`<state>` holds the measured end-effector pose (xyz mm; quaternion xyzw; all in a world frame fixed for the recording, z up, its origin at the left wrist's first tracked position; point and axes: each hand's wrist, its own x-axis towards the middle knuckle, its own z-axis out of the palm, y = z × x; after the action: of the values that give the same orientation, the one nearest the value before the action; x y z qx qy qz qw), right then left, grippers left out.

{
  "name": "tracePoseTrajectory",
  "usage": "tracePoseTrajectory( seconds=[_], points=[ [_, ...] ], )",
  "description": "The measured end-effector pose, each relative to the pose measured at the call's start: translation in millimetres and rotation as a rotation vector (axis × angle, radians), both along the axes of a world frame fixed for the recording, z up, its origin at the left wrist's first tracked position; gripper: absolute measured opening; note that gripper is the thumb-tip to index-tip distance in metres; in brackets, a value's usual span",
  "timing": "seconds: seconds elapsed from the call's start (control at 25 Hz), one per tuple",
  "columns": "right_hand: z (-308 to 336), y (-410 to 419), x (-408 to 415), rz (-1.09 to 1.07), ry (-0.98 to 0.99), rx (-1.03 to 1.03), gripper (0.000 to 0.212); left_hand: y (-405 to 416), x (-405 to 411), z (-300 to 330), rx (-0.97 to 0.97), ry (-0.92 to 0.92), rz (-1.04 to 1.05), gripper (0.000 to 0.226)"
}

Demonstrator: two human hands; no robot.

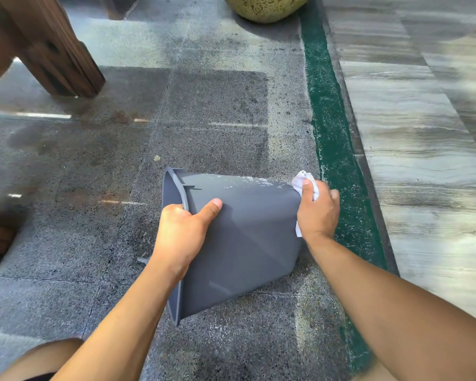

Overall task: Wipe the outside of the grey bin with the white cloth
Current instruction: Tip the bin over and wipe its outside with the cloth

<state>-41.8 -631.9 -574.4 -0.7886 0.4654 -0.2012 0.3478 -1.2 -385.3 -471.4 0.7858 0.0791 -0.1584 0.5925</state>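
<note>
Grey plastic bin [239, 243] lies tipped on its side on the speckled stone floor [94, 160], open mouth toward the left hand [180, 235]. That hand grips the rim, thumb laid along the outer wall, fingers hidden inside; likely steadying the bin against rolling. Right hand [318, 211] presses a bunched white cloth [304, 182] against the bin's base end, fingers curled round the cloth. Pale droplets or suds sit on the wall just beyond the left thumb, apparently not yet wiped.
</note>
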Motion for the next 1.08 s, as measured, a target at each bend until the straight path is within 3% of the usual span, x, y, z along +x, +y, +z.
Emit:
tracePoseTrajectory(
  seconds=[0.2, 0.28, 0.4, 0.52, 0.72, 0.84, 1.0, 1.08],
  points=[
    [-25, -26, -15, -0.083, 0.361, 0.416, 0.038, 5, 6, -3, -0.013, 0.01, 0.046, 0.025],
    [-26, -31, -21, -0.13, 0.436, 0.484, 0.043, 6, 8, -5, -0.013, 0.025, 0.061, 0.024],
    [-10, -38, -16, -0.232, 0.317, 0.453, 0.051, 5, 7, -6, -0.007, 0.026, 0.009, 0.02],
    [19, -44, -6, -0.266, 0.108, 0.353, 0.042, 3, 4, -5, 0.052, -0.064, -0.065, 0.024],
    [70, -19, 15, -0.053, -0.165, 0.248, 0.013, -2, -2, -1, 0.115, -0.131, -0.27, 0.018],
    [92, 12, 24, 0.127, -0.19, 0.22, 0.011, -5, -6, 8, -0.023, -0.088, -0.349, 0.006],
    [107, 51, 32, 0.287, -0.2, 0.265, 0.022, -7, -4, 14, -0.404, 0.19, -0.175, 0.035],
    [113, 71, 34, 0.382, -0.205, 0.275, 0.026, -7, 1, 14, -0.47, 0.289, -0.049, 0.046]
  ],
)
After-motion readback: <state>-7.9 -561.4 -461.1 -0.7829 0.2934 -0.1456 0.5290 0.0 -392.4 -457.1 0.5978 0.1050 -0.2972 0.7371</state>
